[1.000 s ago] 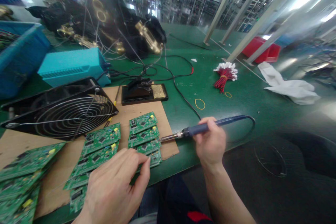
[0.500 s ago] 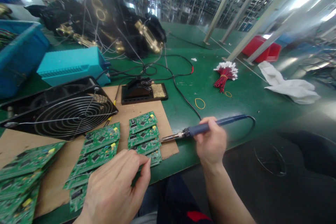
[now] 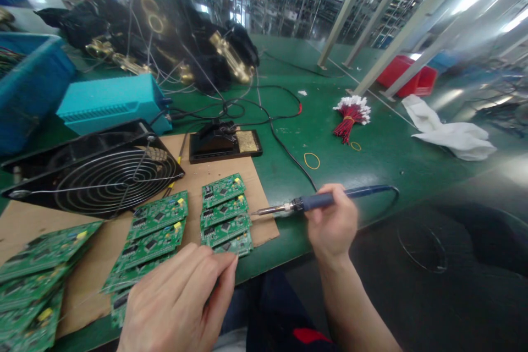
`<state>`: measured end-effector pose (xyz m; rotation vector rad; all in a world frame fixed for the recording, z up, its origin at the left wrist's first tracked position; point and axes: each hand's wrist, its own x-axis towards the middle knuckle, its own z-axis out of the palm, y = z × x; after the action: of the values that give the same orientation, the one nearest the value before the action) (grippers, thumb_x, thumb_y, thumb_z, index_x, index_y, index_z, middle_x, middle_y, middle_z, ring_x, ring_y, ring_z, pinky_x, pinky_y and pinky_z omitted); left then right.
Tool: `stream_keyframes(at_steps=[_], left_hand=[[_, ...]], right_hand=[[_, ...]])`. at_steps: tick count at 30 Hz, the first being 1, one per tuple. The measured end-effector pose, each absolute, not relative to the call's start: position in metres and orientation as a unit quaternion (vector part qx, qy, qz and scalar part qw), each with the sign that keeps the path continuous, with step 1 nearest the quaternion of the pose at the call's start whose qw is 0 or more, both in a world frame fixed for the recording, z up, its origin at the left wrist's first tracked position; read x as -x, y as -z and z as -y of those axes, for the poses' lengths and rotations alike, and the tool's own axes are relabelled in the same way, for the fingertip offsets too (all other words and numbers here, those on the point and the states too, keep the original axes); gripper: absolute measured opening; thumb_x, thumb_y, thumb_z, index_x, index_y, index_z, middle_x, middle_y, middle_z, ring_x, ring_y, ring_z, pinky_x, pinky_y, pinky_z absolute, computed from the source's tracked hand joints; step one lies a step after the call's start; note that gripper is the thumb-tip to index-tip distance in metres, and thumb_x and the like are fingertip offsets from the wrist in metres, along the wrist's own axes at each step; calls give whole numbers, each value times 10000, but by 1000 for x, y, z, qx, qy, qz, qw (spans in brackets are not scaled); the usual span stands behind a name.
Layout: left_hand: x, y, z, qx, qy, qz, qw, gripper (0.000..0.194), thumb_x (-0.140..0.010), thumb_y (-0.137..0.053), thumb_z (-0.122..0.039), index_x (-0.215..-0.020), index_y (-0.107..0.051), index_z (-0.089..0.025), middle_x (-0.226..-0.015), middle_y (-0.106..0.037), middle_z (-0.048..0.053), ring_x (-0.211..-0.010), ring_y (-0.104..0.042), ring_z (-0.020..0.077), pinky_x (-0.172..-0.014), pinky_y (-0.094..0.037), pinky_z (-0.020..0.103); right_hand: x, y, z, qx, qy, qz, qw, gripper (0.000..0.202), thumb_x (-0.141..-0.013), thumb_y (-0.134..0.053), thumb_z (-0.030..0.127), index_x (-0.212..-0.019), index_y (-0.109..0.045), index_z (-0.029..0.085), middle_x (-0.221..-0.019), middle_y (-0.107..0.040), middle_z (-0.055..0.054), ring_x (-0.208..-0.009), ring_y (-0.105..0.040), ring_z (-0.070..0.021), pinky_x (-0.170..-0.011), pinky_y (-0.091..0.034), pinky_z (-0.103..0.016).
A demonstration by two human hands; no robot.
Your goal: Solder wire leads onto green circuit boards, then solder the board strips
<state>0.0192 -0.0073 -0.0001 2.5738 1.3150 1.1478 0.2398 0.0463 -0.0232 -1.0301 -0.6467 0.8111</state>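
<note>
My right hand (image 3: 333, 223) is closed round the blue handle of a soldering iron (image 3: 284, 208). The iron's tip points left, at the right edge of an overlapping column of green circuit boards (image 3: 225, 210); whether it touches cannot be made out. My left hand (image 3: 185, 291) is at the near end of that column, thumb and fingers pinched together; what they hold, if anything, is hidden. Left of it lies a second column of boards (image 3: 152, 242), partly covered by the hand. More boards (image 3: 45, 253) lie at the far left on the brown cardboard (image 3: 84, 297).
A black fan (image 3: 124, 176) leans behind the boards. Beyond are an iron stand with sponge (image 3: 225, 146), a teal box (image 3: 113, 102) and a blue bin (image 3: 37, 82). To the right lie a bundle of red wires (image 3: 350, 115), rubber bands and a white cloth (image 3: 454, 132).
The iron's tip has moved slightly up and left along the column's right edge. My left hand has shifted a little down, uncovering more of the nearest board.
</note>
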Motion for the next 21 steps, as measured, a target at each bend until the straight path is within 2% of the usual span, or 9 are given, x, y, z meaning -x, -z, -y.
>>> stream_keyframes(at_steps=[3, 10, 21], left_hand=[[-15, 3, 14, -830, -372, -416, 9, 119, -938, -597, -135, -838, -595, -200, -628, -570, -36, -611, -561, 116, -630, -396, 247], [-21, 5, 16, -855, -334, -397, 7, 327, -964, -538, -148, -649, -481, -217, -547, -461, -43, -496, -457, 123, -550, -329, 290], [-23, 4, 21, -854, -333, -399, -12, 329, -960, -514, -132, -646, -473, -222, -546, -475, -44, -489, -466, 126, -541, -348, 283]], right_hand=[[-242, 24, -37, 470, -367, 278, 753, 252, -825, -594, 387, -667, -580, 191, -345, -388, 93, -270, -314, -62, -319, -295, -156], [-241, 25, -16, 485, -374, 280, 739, 258, -821, -611, 380, -656, -571, 185, -359, -400, 90, -281, -338, -60, -330, -306, -153], [-239, 31, -12, 515, -370, 325, 702, 286, -880, -575, 422, -717, -583, 187, -356, -405, 91, -308, -373, -82, -349, -300, -177]])
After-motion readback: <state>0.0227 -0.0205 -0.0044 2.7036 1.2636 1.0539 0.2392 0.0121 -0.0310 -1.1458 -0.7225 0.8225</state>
